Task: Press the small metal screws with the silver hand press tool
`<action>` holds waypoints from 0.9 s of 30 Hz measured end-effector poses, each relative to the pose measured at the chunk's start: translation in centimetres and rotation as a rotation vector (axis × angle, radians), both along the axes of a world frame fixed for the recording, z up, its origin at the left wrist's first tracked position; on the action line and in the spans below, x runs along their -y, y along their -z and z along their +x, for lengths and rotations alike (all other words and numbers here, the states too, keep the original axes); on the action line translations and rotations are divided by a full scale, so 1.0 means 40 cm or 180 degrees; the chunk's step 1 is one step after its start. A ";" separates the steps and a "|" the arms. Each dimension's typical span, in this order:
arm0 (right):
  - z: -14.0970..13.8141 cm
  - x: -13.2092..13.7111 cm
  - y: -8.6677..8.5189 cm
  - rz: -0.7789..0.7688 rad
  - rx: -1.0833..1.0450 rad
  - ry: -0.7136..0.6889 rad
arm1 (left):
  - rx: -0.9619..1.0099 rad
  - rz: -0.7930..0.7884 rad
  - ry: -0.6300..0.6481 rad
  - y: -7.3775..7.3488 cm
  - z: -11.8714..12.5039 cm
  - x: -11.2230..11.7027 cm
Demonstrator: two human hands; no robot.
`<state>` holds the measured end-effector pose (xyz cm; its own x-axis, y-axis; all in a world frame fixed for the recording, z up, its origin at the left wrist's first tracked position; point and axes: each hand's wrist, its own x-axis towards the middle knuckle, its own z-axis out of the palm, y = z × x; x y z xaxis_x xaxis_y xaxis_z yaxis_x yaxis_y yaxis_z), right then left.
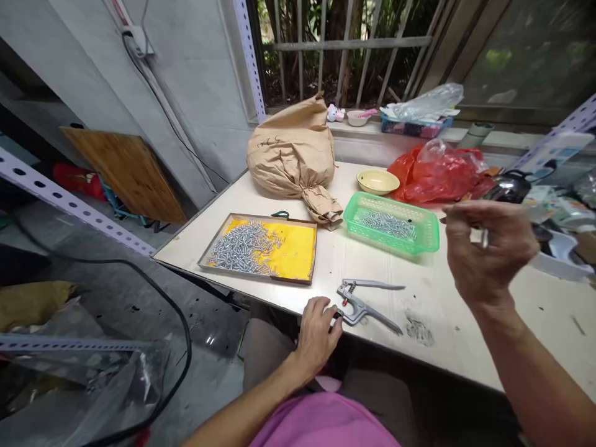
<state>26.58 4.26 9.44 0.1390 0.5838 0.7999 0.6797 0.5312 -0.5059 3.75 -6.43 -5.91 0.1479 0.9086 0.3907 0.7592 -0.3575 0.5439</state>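
My left hand [318,328] rests at the near edge of the white table [465,323], fingers curled, its fingertips touching the head of grey metal pliers [365,301] that lie flat there. Raised above the table on the right, my right hand [484,251] is closed in a pinch on a small shiny metal piece [479,236]. A tray with a yellow liner [293,251] holds a heap of silver screws [242,247] left of the pliers. Behind the pliers, a green plastic basket [426,233] holds more silver screws [385,223].
A tied brown paper sack [295,155], a yellow bowl [377,181] and a red plastic bag [437,174] stand at the back of the table. Clutter fills the right end. A black cable [179,310] and perforated metal rails [69,202] lie left.
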 end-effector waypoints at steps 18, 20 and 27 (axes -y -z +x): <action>0.193 -0.153 0.222 -0.1209 0.0335 0.0478 | -0.0340 0.0638 0.0308 0.033 -0.031 -0.065; 0.255 -0.094 0.231 -0.1627 0.0584 0.0609 | -0.0393 0.0685 0.0356 0.034 -0.033 -0.070; 0.222 -0.025 0.318 -0.2512 0.1876 -0.0017 | -0.0427 0.0670 0.0390 0.031 -0.036 -0.085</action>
<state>35.46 5.28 -3.30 -0.1610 0.9796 0.1207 0.9355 0.1904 -0.2976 2.30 -3.05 -7.13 0.3150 0.7815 0.5385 0.7635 -0.5457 0.3454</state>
